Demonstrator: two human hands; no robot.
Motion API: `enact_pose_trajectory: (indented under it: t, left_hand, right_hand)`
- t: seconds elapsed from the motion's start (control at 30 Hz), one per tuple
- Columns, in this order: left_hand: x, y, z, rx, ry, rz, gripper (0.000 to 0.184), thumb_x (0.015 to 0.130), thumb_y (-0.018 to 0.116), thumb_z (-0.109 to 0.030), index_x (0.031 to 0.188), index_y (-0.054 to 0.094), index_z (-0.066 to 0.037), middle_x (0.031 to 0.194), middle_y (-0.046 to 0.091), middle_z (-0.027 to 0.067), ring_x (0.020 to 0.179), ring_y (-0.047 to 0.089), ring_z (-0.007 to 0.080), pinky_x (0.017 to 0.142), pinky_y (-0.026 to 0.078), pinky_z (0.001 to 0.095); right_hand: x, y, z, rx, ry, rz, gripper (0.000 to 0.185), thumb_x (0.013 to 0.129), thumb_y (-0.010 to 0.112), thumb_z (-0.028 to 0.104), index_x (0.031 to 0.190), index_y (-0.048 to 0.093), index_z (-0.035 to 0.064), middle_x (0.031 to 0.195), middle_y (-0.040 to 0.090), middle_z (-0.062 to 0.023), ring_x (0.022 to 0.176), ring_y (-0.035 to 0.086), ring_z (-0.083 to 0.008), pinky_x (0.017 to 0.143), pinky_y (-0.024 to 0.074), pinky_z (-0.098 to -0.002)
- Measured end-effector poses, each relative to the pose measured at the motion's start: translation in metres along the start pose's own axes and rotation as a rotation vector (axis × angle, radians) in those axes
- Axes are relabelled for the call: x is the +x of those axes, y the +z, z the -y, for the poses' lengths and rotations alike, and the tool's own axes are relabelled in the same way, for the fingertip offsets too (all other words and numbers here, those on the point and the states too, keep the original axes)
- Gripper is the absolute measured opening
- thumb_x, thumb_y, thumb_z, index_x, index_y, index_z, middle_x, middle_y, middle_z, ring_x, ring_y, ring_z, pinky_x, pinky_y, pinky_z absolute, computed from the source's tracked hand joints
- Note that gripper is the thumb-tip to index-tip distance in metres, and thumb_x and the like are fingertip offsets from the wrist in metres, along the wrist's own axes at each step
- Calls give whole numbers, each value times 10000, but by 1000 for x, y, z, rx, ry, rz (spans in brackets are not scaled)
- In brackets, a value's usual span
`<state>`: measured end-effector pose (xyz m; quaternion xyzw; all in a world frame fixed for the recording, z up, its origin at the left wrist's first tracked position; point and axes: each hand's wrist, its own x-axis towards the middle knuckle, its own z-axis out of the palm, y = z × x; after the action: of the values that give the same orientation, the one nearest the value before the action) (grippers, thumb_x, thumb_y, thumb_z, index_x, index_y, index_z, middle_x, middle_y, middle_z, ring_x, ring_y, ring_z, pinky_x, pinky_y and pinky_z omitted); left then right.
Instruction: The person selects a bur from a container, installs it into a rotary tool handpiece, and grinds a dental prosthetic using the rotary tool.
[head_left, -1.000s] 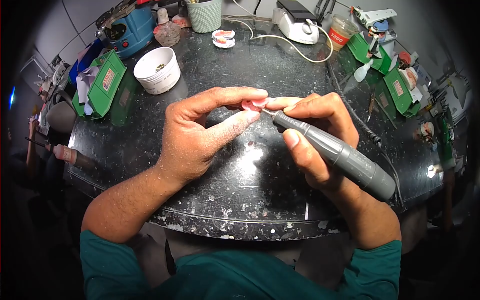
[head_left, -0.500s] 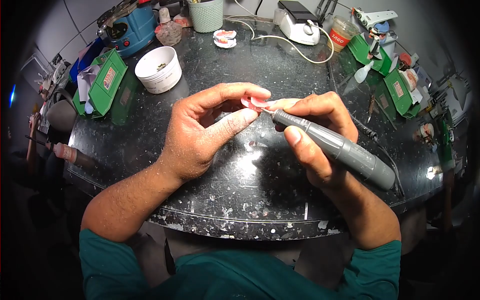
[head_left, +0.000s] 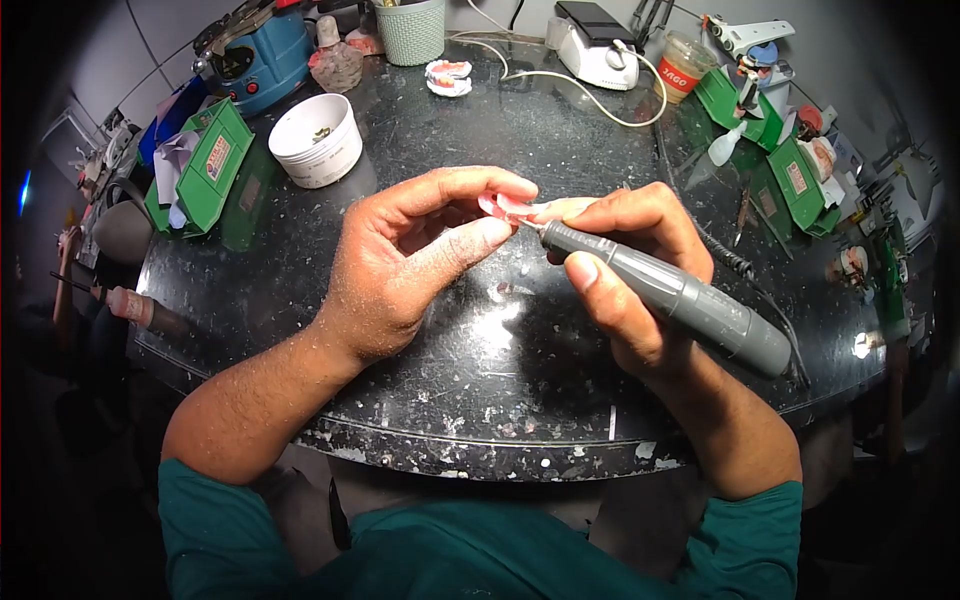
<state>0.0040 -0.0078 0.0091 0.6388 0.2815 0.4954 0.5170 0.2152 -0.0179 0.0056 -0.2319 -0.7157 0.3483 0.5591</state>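
Dusted with pale powder, my left hand (head_left: pixel 400 255) pinches a small pink dental piece (head_left: pixel 506 207) between thumb and fingers. My right hand (head_left: pixel 645 260) is wrapped round a dark grey rotary handpiece (head_left: pixel 670 290), gripped like a pen. The handpiece's thin metal bit (head_left: pixel 528 222) points left and meets the pink piece, or is very close to it. The fingertips of both hands are nearly together there. My left fingers partly hide the pink piece.
A white tub (head_left: pixel 315 142) stands at the left, beside a green bin (head_left: pixel 205 168). Dental models (head_left: pixel 448 78) lie at the back near a white control box (head_left: pixel 600 62). A second green bin (head_left: pixel 800 185) and a coiled cable (head_left: pixel 735 262) are at the right.
The pink piece has turned in my left fingers compared with a second ago. The rear of the handpiece has shifted slightly up and left. Both hands keep their hold.
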Motion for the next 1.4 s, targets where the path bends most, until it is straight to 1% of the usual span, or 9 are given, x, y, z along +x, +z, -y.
enact_pose_trajectory:
  t: [0.47, 0.57, 0.77, 0.87, 0.97, 1.07, 1.17, 1.27, 1.4]
  left_hand:
    - [0, -1, 3, -8, -16, -6, 295, 913, 609, -40, 1196, 628, 40, 1092, 686, 105, 1039, 644, 150, 966, 473, 289]
    - [1, -1, 4, -3, -14, -6, 297, 912, 607, -40, 1197, 627, 41, 1093, 686, 105, 1043, 644, 151, 968, 472, 289]
    - [1, -1, 3, -7, -10, 0, 299, 913, 605, -39, 1200, 626, 40, 1096, 685, 107, 1050, 644, 154, 972, 470, 291]
    - [1, -2, 3, 10, -2, 6, 297, 915, 602, -33, 1202, 626, 39, 1098, 684, 107, 1048, 645, 155, 971, 472, 292]
    - [0, -1, 2, 28, 13, 7, 292, 917, 604, -34, 1199, 630, 36, 1098, 681, 100, 1046, 645, 155, 968, 473, 294]
    - [1, -1, 3, 54, 46, 9, 282, 919, 609, -36, 1192, 639, 30, 1095, 672, 83, 1043, 639, 149, 961, 473, 290]
    - [1, -1, 4, 93, 94, 9, 269, 919, 617, -32, 1181, 650, 19, 1089, 663, 67, 1038, 624, 135, 950, 466, 279]
    - [1, -1, 3, 146, 126, 8, 258, 917, 625, -18, 1171, 659, 11, 1084, 659, 62, 1034, 610, 124, 942, 458, 271]
    - [1, -2, 5, 166, 148, -2, 257, 912, 640, 0, 1168, 667, 8, 1085, 664, 65, 1031, 606, 120, 940, 456, 269]
  right_hand:
    - [0, 2, 1, -17, 39, -20, 214, 847, 707, 16, 1038, 613, -10, 981, 642, -89, 854, 610, -96, 770, 501, -256]
    - [2, -2, 8, -105, 91, 64, 216, 891, 636, 73, 1052, 531, -25, 1085, 654, -209, 966, 626, -183, 906, 498, -342]
    - [1, 2, 2, -32, 25, -17, 208, 845, 693, 9, 1033, 607, -16, 989, 650, -98, 853, 607, -97, 776, 499, -263]
    - [2, -1, 8, -51, 85, 56, 206, 895, 626, 81, 1041, 521, -20, 1068, 652, -222, 1039, 633, -246, 948, 484, -385]
    - [2, -1, 6, -57, 54, 55, 215, 893, 631, 92, 1036, 520, -22, 1055, 653, -220, 1040, 635, -257, 947, 482, -388]
    - [1, -2, -1, 5, -14, 29, 211, 863, 673, 19, 1043, 573, -26, 1049, 661, -147, 896, 613, -116, 818, 502, -283]
    - [1, 0, 4, 34, 51, 36, 234, 892, 636, 122, 1042, 515, -11, 1044, 651, -217, 1064, 628, -272, 961, 467, -397]
    - [3, 0, 1, 28, -12, 49, 240, 894, 630, 140, 1047, 511, -1, 1041, 650, -220, 1034, 626, -259, 939, 464, -384]
    - [3, -3, 1, 22, -54, 59, 193, 870, 632, 7, 1036, 539, -28, 1071, 642, -200, 1022, 635, -211, 924, 491, -363]
